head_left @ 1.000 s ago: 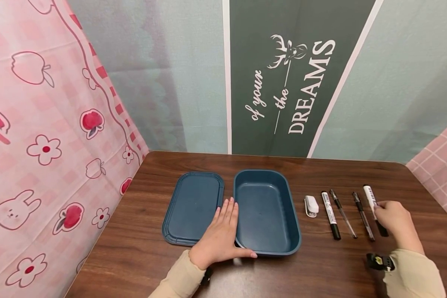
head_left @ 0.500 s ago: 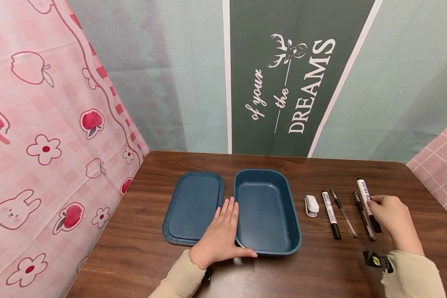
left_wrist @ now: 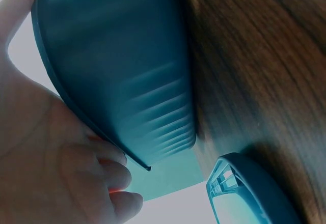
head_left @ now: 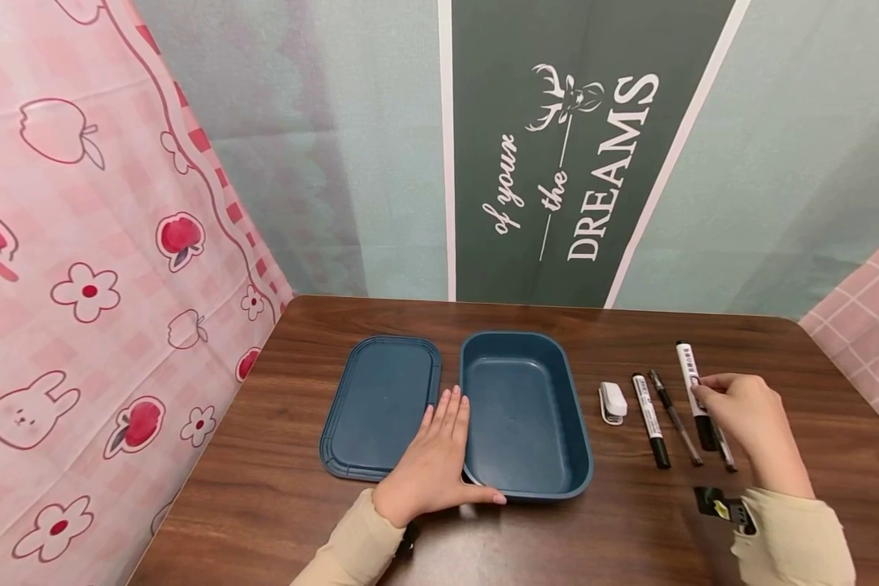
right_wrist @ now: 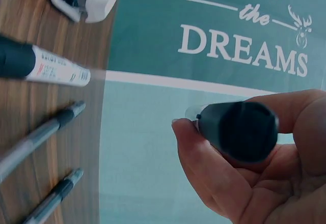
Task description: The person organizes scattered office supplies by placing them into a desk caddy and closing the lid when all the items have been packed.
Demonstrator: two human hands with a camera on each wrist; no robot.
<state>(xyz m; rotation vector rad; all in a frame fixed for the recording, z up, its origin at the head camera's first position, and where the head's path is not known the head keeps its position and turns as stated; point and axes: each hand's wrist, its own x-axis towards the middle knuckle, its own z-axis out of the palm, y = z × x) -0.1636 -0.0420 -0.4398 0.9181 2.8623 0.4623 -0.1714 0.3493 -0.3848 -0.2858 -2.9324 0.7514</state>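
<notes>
My right hand [head_left: 750,415] pinches a white marker with a black cap [head_left: 688,365] between thumb and fingers. In the right wrist view the marker's dark capped end [right_wrist: 248,132] faces the camera, with the marker off the table. Fingers straight, my left hand [head_left: 432,472] rests against the left side and near corner of a dark blue plastic box [head_left: 520,431] that holds nothing. To its left lies the matching lid [head_left: 384,399], partly behind that hand. A second marker [head_left: 650,419], a gel pen [head_left: 674,415] and another pen [head_left: 727,452], partly hidden by the right hand, lie right of the box.
A small white stapler [head_left: 612,403] sits between the box and the second marker. The brown wooden table [head_left: 542,545] ends at a printed cloth backdrop [head_left: 352,163], with a pink patterned curtain [head_left: 95,212] along the left.
My right hand has lifted the marker and carried it left, over the nearest pen. The left hand, box and lid stay in place.
</notes>
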